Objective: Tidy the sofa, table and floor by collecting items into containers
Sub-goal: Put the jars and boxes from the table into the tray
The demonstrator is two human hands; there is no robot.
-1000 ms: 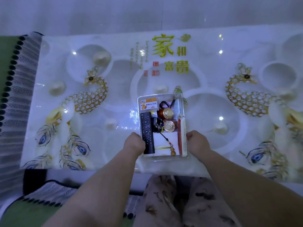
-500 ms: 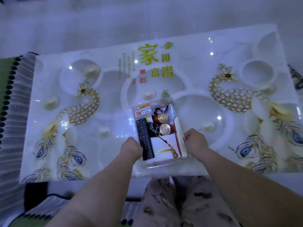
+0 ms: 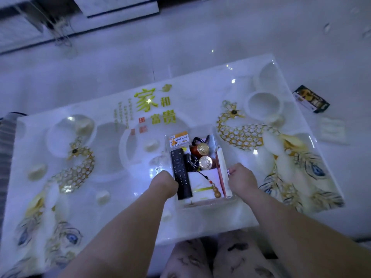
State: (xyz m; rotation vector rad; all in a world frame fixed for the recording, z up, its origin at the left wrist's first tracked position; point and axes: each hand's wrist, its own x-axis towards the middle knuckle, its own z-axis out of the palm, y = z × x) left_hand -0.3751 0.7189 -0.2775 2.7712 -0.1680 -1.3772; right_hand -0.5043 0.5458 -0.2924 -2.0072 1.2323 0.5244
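A clear plastic box [image 3: 202,204] sits near the front edge of the glossy peacock-print table [image 3: 112,169]. Inside it lie a black remote [image 3: 180,173], an orange packet [image 3: 179,140], two gold-capped jars [image 3: 203,155], keys, a white card with a gourd charm [image 3: 216,192], and a white-and-red book [image 3: 223,173] on edge along the right wall. My left hand [image 3: 163,184] grips the box's left side. My right hand [image 3: 242,178] grips its right side.
On the white floor right of the table lie a dark printed box [image 3: 311,99] and a white packet [image 3: 332,130]. A white cabinet base with dangling cables [image 3: 62,35] stands at the far left. A striped rug edge [image 3: 6,149] shows left; my patterned knees are below.
The view has tilted up and swung, so floor and items to the right now show. Both hands keep their hold on the box, which has shifted slightly with them.
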